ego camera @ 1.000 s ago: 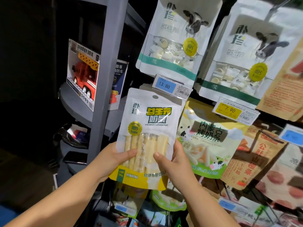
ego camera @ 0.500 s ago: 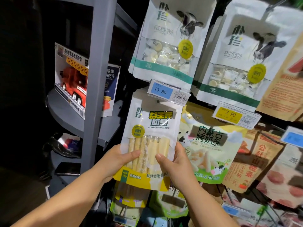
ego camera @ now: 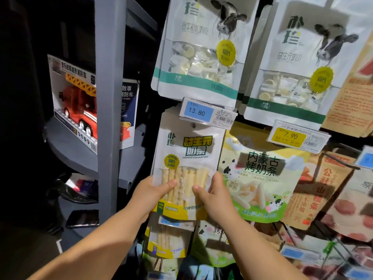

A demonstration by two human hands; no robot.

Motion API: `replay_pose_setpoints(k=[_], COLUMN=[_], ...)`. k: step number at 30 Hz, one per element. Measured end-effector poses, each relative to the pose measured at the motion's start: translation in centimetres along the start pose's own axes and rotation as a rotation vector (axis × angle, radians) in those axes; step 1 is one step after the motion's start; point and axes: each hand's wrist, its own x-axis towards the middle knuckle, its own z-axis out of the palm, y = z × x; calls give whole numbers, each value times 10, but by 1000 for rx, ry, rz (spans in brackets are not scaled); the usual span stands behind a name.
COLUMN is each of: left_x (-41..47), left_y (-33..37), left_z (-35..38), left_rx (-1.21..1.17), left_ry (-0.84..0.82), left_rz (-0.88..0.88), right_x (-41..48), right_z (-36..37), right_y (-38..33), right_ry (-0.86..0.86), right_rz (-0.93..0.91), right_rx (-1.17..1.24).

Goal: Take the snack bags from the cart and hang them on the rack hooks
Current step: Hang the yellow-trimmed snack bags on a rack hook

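Observation:
A white and yellow snack bag of milk sticks (ego camera: 189, 154) is held upright against the rack. My left hand (ego camera: 150, 196) grips its lower left edge, thumb across the front. My right hand (ego camera: 215, 196) grips its lower right edge the same way. The bag's top with its hang hole sits just behind the blue 13.80 price tag (ego camera: 198, 111) at the end of a hook. Whether the hole is on the hook is hidden by the tag.
White cow-print bags (ego camera: 197, 57) hang above, a green milk-stick bag (ego camera: 260, 178) to the right, brown bags (ego camera: 323, 188) further right. More bags hang below. A grey post (ego camera: 109, 118) and a shelf with a boxed toy fire truck (ego camera: 76, 110) stand to the left.
Both hands have raised the milk-stick bag, so its top now lies behind the 13.80 price tag. The camera has moved closer to the rack.

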Motion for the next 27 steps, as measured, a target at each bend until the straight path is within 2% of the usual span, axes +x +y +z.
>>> replay_pose_setpoints(k=[4, 7, 10, 17, 19, 21, 27], left_x=[4, -1, -11, -41, -50, -59, -99], left_y=[-6, -7, -5, 0, -3, -10, -55], left_z=[-1, 0, 5, 39, 62, 94, 223], left_rx=[101, 285, 384, 532, 539, 531, 456], left_ry=[111, 260, 393, 550, 479, 302, -251], left_rz=[14, 100, 266, 625, 721, 711, 425], right_x=[3, -1, -9, -38, -52, -69, -134], right_z=[5, 7, 7, -16, -32, -52, -136], right_y=[2, 4, 8, 23, 34, 50, 121], right_ry=[23, 29, 59, 140, 162, 181, 292], right_rz=[15, 3, -5, -4, -7, 27, 227], right_rx=[-35, -33, 8, 65, 61, 45, -56])
